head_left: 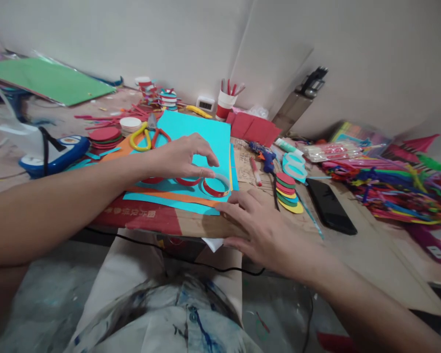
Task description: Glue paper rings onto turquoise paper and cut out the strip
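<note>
My left hand (189, 156) reaches over the blue paper sheets (209, 132), thumb and fingers curved apart with nothing visible between them. Its thumb tip is close to a red paper ring (216, 187) with a white inside. Other red rings stand in a row to the left, partly hidden under this hand. An orange paper strip (183, 197) lies along the near side of the blue paper. My right hand (255, 220) rests at the table's front edge, fingers spread, fingertips at the near right corner of the blue paper; the thumb hangs lower at the edge.
Pliers (147, 136), red discs (105, 136) and a blue device (55, 154) are at left. On the right lie a glue gun (266, 157), a red marker (256, 171), coloured discs (287, 191), a black phone (330, 206) and pipe cleaners (400, 186). A pen cup (226, 104) stands behind.
</note>
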`<state>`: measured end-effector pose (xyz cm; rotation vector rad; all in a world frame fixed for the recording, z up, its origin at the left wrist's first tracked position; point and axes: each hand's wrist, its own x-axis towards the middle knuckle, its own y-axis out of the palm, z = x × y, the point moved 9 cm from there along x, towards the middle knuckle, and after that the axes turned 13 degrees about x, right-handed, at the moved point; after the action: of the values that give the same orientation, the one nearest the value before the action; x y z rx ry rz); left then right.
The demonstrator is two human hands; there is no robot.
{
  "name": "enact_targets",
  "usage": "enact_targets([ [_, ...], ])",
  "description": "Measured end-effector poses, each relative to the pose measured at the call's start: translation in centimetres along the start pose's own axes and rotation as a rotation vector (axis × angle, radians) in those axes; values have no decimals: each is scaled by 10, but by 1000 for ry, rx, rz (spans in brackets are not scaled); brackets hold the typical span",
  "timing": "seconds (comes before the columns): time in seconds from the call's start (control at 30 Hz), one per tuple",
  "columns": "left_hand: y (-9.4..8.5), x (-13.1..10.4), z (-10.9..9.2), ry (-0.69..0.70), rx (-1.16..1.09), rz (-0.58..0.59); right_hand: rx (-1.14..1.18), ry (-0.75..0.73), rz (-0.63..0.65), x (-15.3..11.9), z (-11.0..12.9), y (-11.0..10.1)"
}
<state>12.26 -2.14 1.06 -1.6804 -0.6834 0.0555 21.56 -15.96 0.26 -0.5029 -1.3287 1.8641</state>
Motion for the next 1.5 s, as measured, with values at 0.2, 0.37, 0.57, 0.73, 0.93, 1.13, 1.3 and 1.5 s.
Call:
enact_targets([
  [0.2,-4,1,-24,79,-51,33,-151,-14,29,-2,11,10],
  [0.37,-6,1,-53,212,-94,95,-435,-166,-32,-4,27,15],
  [0.57,3,-11,-77,192,-31,283,-410,-271,-140,-15,31,8],
  [0.73,15,-30,-101,314,31,388,-358,-267,-244,-18,26,3],
  [0.93,21,-32,-102,393,116,355,-331,-270,-259,-19,34,1],
  [1.13,15,-26,-102,423,102,293,-257,-406,-160,-29,72,16],
  [1.3,8,-24,-105,419,69,253,-222,-401,-88,-9,87,51],
  [1.5,2,-22,-103,387,25,202,-345,-188,-195,19,85,72],
])
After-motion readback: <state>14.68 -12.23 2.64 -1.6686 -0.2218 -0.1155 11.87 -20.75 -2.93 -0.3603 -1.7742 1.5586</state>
